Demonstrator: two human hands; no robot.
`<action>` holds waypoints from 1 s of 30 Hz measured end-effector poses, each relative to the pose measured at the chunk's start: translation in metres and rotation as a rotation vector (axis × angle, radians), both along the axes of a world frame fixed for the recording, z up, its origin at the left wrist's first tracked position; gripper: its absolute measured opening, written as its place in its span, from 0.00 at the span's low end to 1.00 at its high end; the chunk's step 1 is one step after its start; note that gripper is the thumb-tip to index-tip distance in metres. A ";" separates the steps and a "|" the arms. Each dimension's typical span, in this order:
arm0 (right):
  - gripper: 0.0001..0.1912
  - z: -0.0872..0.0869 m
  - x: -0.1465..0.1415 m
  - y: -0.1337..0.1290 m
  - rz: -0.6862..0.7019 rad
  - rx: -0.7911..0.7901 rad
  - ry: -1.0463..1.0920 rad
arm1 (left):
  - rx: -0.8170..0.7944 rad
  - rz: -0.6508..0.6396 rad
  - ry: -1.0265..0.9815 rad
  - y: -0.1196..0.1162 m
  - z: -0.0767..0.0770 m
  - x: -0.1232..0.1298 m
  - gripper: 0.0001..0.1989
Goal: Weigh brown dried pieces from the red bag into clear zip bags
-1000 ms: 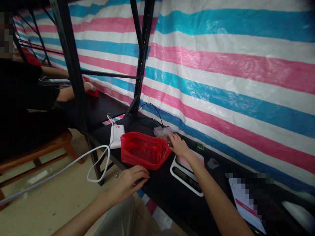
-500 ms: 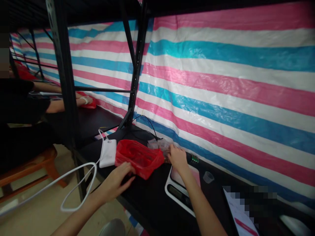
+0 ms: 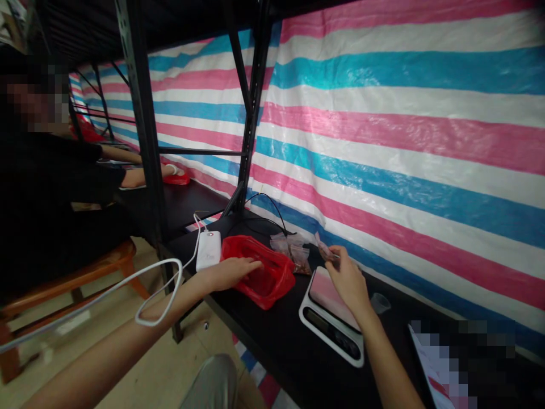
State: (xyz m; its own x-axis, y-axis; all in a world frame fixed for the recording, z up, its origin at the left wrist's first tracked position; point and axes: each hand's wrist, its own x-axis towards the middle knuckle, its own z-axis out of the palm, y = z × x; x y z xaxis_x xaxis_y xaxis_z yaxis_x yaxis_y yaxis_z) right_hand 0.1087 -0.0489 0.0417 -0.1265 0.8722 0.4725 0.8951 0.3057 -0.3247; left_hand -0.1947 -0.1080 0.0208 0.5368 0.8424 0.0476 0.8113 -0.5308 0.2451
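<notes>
And here's the small plastic packet (image 3: 325, 250), pinched by the right hand (image 3: 349, 279), sitting at that hand's ten o'clock! Looks light, limp, probably slippery; an edge pinch should suit. Out at nine o'clock, the red bag (image 3: 279, 289), seemingly flimsy, best taken by its rim; the left hand (image 3: 232, 273) spreads loose fingers over it. White scale (image 3: 330, 311) at seven.

The person's left arm (image 3: 128, 346) stretches long and low across the front edge of the bench (image 3: 266, 336), near its left end, the wrist almost straight. That left hand (image 3: 232, 274) is palm down — fingers extended, close together, thumb out of my sight. The right arm (image 3: 385, 352) reaches toward the back edge, and the right hand (image 3: 348, 283) hangs above the bench — thumb and fingers in a pinch.
</notes>
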 end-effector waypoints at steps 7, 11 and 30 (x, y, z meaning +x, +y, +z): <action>0.12 -0.011 0.008 -0.008 -0.078 0.214 -0.265 | -0.074 -0.098 0.350 0.037 0.006 0.029 0.33; 0.12 -0.016 0.015 -0.009 -0.154 0.261 -0.309 | -0.068 -0.087 0.401 0.049 0.008 0.037 0.30; 0.19 -0.005 0.032 0.004 0.411 -0.139 1.266 | 0.401 0.251 -0.426 0.012 0.054 0.170 0.23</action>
State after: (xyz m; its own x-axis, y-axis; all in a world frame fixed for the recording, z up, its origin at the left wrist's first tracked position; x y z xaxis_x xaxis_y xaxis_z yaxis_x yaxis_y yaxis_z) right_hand 0.1408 -0.0447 0.0369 0.0668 0.9269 0.3693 -0.1918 0.3752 -0.9069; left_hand -0.0246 -0.0955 0.0749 0.1896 0.8124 0.5514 0.7985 -0.4544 0.3949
